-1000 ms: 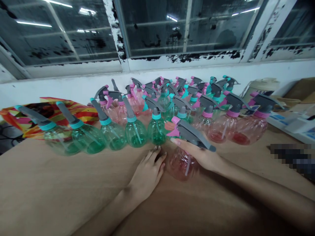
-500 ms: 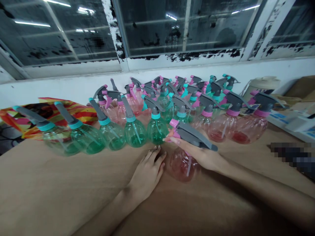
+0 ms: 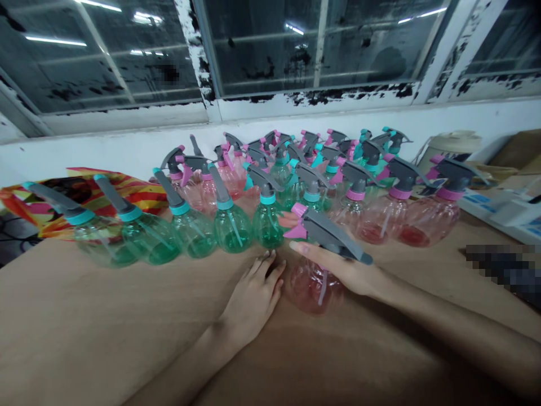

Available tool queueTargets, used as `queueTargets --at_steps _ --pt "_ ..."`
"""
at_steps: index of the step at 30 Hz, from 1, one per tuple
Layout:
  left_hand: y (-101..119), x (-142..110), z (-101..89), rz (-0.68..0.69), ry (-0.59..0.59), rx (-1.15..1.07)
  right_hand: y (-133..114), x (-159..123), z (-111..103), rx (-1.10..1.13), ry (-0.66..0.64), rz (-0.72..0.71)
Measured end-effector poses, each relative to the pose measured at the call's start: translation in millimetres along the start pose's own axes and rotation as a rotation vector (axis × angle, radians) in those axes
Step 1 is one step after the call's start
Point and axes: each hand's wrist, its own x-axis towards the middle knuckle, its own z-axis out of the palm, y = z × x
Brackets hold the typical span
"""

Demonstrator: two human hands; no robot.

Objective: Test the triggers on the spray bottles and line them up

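Note:
My right hand (image 3: 338, 268) is closed round the neck of a pink spray bottle (image 3: 315, 285) with a grey trigger head (image 3: 332, 234) and pink nozzle, standing on the brown table (image 3: 105, 327). One finger lies under the trigger. My left hand (image 3: 253, 299) rests flat on the table just left of that bottle, fingers stretched out, holding nothing. Right behind both hands stands a row of green spray bottles (image 3: 230, 225) with teal collars, and to the right a row of pink spray bottles (image 3: 380, 217).
Several more green and pink spray bottles crowd the back of the table under the window (image 3: 270, 51). A striped colourful bag (image 3: 84, 189) lies at the left. A cream container (image 3: 450, 146) and white boxes (image 3: 507, 211) sit at the right.
The pink bottle's trigger head dipped slightly and came back up in my right hand. My left hand has stayed flat in place.

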Motion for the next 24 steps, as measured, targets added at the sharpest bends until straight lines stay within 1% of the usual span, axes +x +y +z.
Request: queueTargets --at_steps 5,14,19,24 --pt "0.0 -0.4 0.4 -0.008 0.013 0.011 -4.4 -1.5 0.5 -0.044 0.043 -0.013" --pt "-0.2 0.2 0.1 -0.013 0.002 0.022 -1.4 -2.5 1.4 0.015 0.028 -0.042" --pt "-0.1 0.2 -0.1 -0.001 0.006 0.026 0.6 0.0 1.8 0.076 -0.004 -0.044" --pt "0.0 -0.3 1.5 -0.005 0.009 0.023 2.4 1.0 3.1 0.057 0.023 -0.035"
